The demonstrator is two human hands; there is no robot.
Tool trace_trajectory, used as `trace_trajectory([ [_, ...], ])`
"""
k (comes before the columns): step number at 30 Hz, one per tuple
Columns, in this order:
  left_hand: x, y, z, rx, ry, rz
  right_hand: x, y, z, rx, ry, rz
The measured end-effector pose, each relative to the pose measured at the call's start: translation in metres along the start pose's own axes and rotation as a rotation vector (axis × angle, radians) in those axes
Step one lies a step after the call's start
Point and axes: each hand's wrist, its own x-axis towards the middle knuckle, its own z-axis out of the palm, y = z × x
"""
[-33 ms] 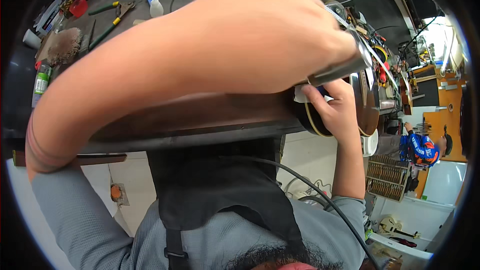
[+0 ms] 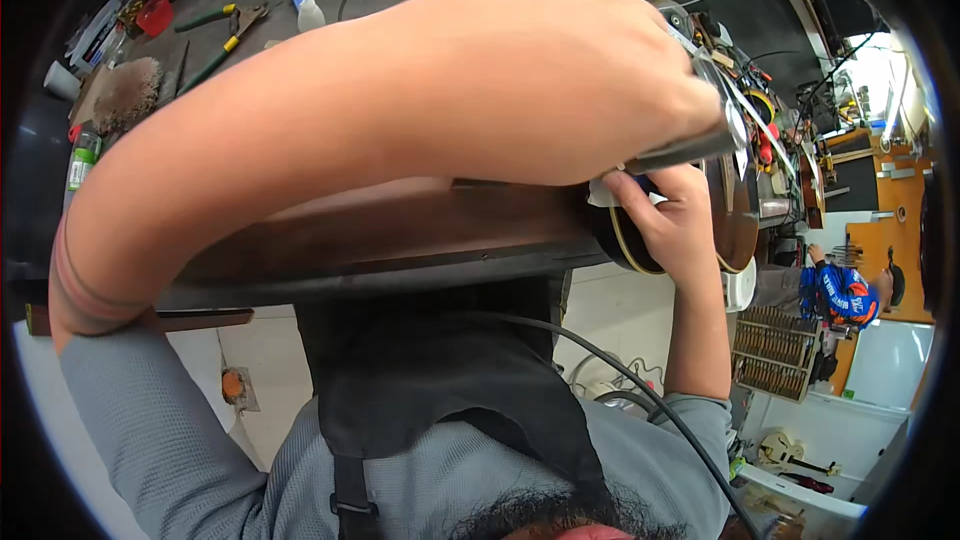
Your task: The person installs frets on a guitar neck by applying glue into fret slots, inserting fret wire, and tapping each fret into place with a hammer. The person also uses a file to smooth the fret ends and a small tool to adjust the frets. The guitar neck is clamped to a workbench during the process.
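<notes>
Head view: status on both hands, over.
Left hand closed on dark tool. Right hand at pale-edged dark piece, thumb against white scrap. Left forearm hides part of bench.

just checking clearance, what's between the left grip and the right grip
The dark tool, held by the left grip, crosses between it and the right grip in the head view; whether it touches the right grip can't be told.

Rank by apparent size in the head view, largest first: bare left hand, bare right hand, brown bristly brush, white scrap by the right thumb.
1. Bare left hand
2. Bare right hand
3. Brown bristly brush
4. White scrap
</notes>
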Motion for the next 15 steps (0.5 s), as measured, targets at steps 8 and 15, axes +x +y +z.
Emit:
trace_trajectory([
  [8,0.011,-0.021,0.036,-0.045,0.038,0.191,-0.007,0.007,0.008,0.011,0.046,0.069],
  [15,0.014,-0.026,0.03,-0.12,-0.032,0.152,-0.019,0.01,0.011,0.086,0.067,0.214],
])
